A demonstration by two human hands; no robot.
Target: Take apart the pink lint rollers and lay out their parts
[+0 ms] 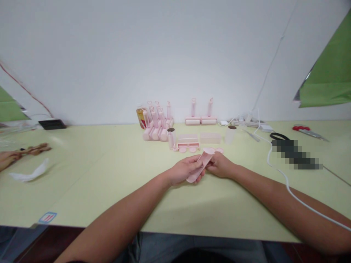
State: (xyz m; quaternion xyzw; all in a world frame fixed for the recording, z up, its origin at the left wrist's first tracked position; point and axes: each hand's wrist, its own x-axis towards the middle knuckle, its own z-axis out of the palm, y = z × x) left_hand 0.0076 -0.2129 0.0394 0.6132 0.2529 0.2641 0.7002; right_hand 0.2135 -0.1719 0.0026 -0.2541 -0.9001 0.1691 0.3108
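My left hand [187,170] is closed around a pale pink trough-shaped plastic shell [201,166], its thumb lying along the hollow. The shell tilts, with its rounded upper end towards the right. My right hand [221,165] is closed against the shell's right side. Its fingertips are hidden, so what they pinch cannot be made out. Just beyond the hands lie small pink oval pieces [192,149], an open pink case [188,140] and a clear plastic cover [210,137]. A small pink roller [170,140] stands to their left.
Several pink rollers with cases [155,133] stand at the back, beside a yellow bottle [142,117]. Two more pink cases [201,120] sit against the wall. A translucent cup [229,136], tweezers [252,136], red-handled scissors [308,132] and a white cable [283,175] lie right. Another person's hand [9,157] is at left.
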